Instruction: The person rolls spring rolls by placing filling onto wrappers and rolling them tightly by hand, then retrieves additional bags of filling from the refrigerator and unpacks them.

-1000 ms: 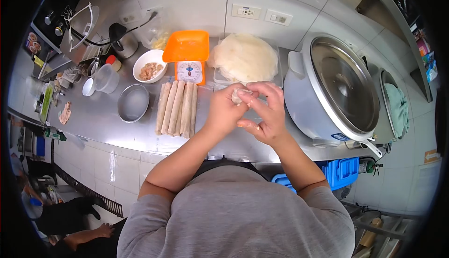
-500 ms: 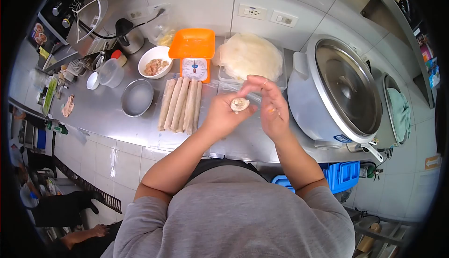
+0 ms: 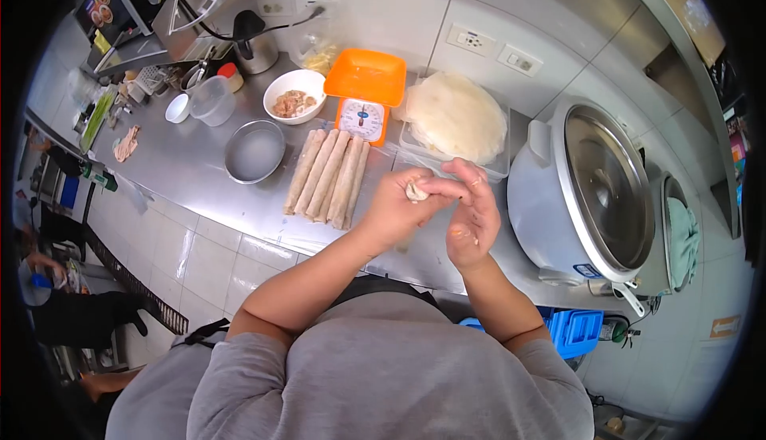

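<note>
My left hand (image 3: 399,210) is wrapped round a spring roll (image 3: 416,192), whose pale, folded end shows above the fist. The rest of it is mostly hidden by the fingers. My right hand (image 3: 472,215) has its fingers stretched out, with fingertips touching that end; bits of orange and pale food stick to its palm. Left of the hands, several finished rolls (image 3: 329,177) lie side by side on the steel counter (image 3: 219,215). Behind the hands, a stack of thin round wrappers (image 3: 456,114) rests in a clear plastic tub (image 3: 501,167).
An orange kitchen scale (image 3: 363,81) stands behind the rolls. To its left are a white bowl (image 3: 321,111) of raw meat or shrimp pieces and a metal bowl (image 3: 275,170). A large lidded cooker (image 3: 542,209) stands on the right. Other people are at the far left.
My right hand's fingers have come down onto the roll's end, which was uncovered before. My left hand keeps its grip. The view has shifted, so the counter things appear further right.
</note>
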Motion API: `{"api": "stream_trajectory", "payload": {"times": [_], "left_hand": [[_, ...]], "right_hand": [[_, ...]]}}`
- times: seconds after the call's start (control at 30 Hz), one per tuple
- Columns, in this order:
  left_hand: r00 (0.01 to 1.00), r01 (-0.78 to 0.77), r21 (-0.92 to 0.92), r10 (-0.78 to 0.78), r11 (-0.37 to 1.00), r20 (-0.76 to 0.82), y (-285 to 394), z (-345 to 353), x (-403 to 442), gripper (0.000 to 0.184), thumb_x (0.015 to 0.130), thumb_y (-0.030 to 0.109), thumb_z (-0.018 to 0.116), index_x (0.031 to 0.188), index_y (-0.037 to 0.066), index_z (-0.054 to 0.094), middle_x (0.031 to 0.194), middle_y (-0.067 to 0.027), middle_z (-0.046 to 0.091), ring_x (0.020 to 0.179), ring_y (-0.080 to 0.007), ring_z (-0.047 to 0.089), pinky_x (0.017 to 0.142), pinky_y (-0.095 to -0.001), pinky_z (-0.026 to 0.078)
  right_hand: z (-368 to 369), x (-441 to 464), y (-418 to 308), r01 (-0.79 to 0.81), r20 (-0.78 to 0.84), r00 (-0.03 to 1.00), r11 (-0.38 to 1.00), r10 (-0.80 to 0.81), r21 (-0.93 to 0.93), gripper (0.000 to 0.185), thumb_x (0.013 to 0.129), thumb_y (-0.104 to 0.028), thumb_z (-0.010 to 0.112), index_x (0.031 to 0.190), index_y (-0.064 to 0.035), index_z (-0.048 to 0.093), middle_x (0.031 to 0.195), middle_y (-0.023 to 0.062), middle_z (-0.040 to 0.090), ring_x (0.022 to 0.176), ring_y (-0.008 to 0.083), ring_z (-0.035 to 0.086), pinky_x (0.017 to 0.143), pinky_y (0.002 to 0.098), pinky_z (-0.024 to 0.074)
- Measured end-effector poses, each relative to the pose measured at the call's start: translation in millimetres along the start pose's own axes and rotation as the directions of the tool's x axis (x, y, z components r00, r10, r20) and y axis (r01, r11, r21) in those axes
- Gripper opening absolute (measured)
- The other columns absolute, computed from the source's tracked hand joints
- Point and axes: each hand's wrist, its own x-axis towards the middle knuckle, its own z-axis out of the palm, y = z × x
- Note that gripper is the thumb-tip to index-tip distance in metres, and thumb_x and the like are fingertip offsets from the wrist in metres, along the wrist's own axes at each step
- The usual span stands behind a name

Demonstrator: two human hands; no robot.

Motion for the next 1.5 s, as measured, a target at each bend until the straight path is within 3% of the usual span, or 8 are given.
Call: {"api": "stream_trajectory", "payload": {"times": [0.37, 0.5, 0.67, 0.8, 0.97, 1.13, 1.2, 1.5], "left_hand": [[0.987, -0.156, -0.122, 0.149, 0.98, -0.066, -10.4, -28.4, -2.9, 0.01, 0.083, 0.012, 0.068, 0.087, 0.003, 0.066, 0.067, 0.0001, 0.057, 0.059, -0.005, 0.051, 0.051, -0.0222, 0.039], [0.993, 0.108, 0.06, -0.111, 0.992, 0.043, 22.1, -71.9, -2.9, 0.021, 0.086, 0.022, 0.067, 0.08, 0.003, 0.063, 0.063, 0.001, 0.055, 0.057, -0.0079, 0.05, 0.051, -0.0265, 0.04], [0.938, -0.34, 0.453, 0.258, 0.824, 0.233, 27.6, -103.8, -10.7, 0.031, 0.087, 0.031, 0.063, 0.079, 0.001, 0.059, 0.07, -0.0026, 0.059, 0.068, -0.0138, 0.056, 0.062, -0.0319, 0.046], [0.804, -0.594, 0.419, 0.477, 0.687, 0.356, 3.1, -109.9, -26.2, 0.039, 0.085, 0.032, 0.065, 0.107, 0.002, 0.054, 0.098, -0.0078, 0.061, 0.093, -0.0209, 0.058, 0.083, -0.0363, 0.045], [0.897, -0.15, 0.116, 0.184, 0.982, -0.401, 3.8, -147.3, 28.9, 0.06, 0.082, 0.031, 0.068, 0.128, 0.003, 0.041, 0.107, -0.0093, 0.053, 0.088, -0.0166, 0.056, 0.078, -0.0321, 0.047], [0.909, 0.416, -0.529, -0.337, 0.74, 0.244, 23.4, -188.5, 48.1, 0.028, 0.085, 0.024, 0.065, 0.103, 0.003, 0.057, 0.073, -0.0054, 0.058, 0.063, -0.0134, 0.055, 0.056, -0.0271, 0.045], [0.971, 0.236, -0.251, -0.217, 0.939, 0.103, 38.9, -185.8, 41.8, 0.019, 0.084, 0.021, 0.066, 0.081, 0.003, 0.061, 0.063, -0.0048, 0.058, 0.056, -0.0128, 0.054, 0.054, -0.028, 0.044], [0.997, -0.041, 0.346, 0.014, 0.937, 0.082, 33.0, -195.3, 23.3, 0.015, 0.076, 0.011, 0.066, 0.088, 0.001, 0.065, 0.067, -0.0076, 0.061, 0.059, -0.015, 0.054, 0.058, -0.0297, 0.045]], "right_hand": [[30.6, 47.2, 2.8, 0.188, 0.453, 0.888, 0.961, -0.078, -0.202, 0.055, 0.083, -0.046, 0.063, 0.109, 0.0018, 0.058, 0.078, 0.0064, 0.066, 0.09, 0.0235, 0.057, 0.097, 0.0466, 0.0333], [43.5, 33.8, 12.0, -0.254, 0.044, 0.967, 0.967, 0.253, 0.019, 0.044, 0.091, -0.042, 0.053, 0.108, -0.0016, 0.059, 0.087, 0.0058, 0.066, 0.085, 0.0198, 0.058, 0.089, 0.0391, 0.0404], [65.8, -10.3, 37.7, -0.943, 0.396, 0.043, -0.094, 0.917, 0.318, 0.051, 0.097, -0.048, 0.041, 0.111, -0.003, 0.06, 0.093, 0.0077, 0.065, 0.09, 0.0161, 0.06, 0.082, 0.0309, 0.0466], [103.0, -13.4, 63.9, -0.691, 0.766, 0.256, -0.443, 0.589, 0.571, 0.054, 0.097, -0.048, 0.04, 0.127, -0.0042, 0.047, 0.109, 0.0098, 0.061, 0.091, 0.0166, 0.06, 0.081, 0.0297, 0.048], [131.8, 22.7, 42.7, -0.875, 0.326, 0.307, 0.131, 0.894, 0.466, 0.041, 0.092, -0.023, 0.057, 0.127, -0.0043, 0.045, 0.072, 0.0026, 0.053, 0.053, 0.0122, 0.051, 0.047, 0.026, 0.0421], [155.1, 11.8, 27.6, -0.866, 0.075, 0.497, 0.49, 0.865, 0.098, 0.042, 0.087, -0.019, 0.065, 0.121, -0.0007, 0.049, 0.091, 0.0089, 0.058, 0.076, 0.0178, 0.058, 0.067, 0.0286, 0.0464], [163.2, 4.0, 27.8, -0.529, -0.287, 0.847, 0.766, 0.448, -0.365, 0.044, 0.084, -0.02, 0.068, 0.119, 0.0006, 0.051, 0.104, 0.0132, 0.058, 0.091, 0.0222, 0.058, 0.079, 0.0318, 0.0461], [184.6, 68.9, -4.7, -0.043, 0.052, 0.989, 0.617, 0.135, -0.786, 0.057, 0.073, -0.054, 0.069, 0.103, -0.0058, 0.061, 0.121, 0.0157, 0.05, 0.112, 0.0336, 0.046, 0.094, 0.045, 0.0343]]}}
